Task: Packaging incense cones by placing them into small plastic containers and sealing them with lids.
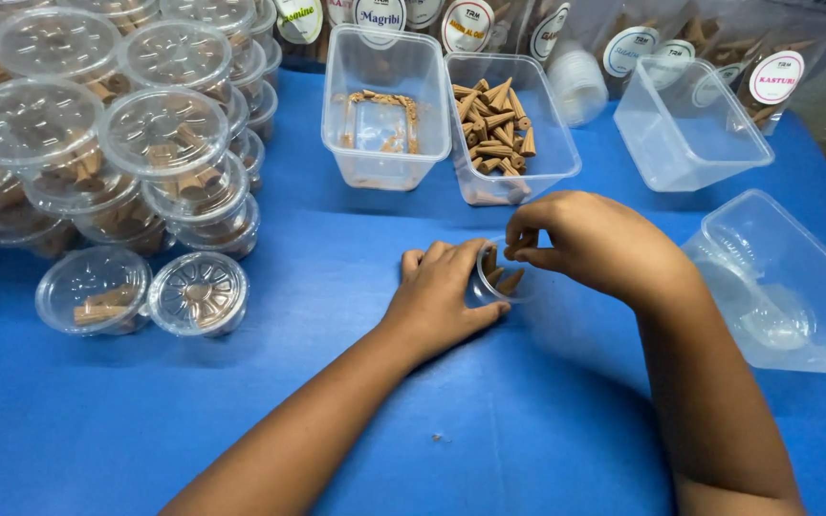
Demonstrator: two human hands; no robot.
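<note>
Blue cloth (241, 382) covers the whole work surface. Near its middle stands a small clear round cup (501, 275) with a few brown incense cones inside; much of its rim is hidden by the hands. The left hand (444, 291) lies flat beside it, fingers curved against the cup's left wall. The right hand (590, 241) hovers over the cup's mouth, thumb and forefinger pinched narrowly together, though whether a cone sits between them is hard to make out. Just behind stand two clear rectangular tubs: one (507, 126) holds loose cones, the other (386, 105) only crumbs and a few pieces. Two more tubs (688, 122) (795, 277) lie at right. Stacked lidded cups (107, 134) fill the left, partly cut off. Labelled packets (623, 43) line the far edge, their tops cropped.
</note>
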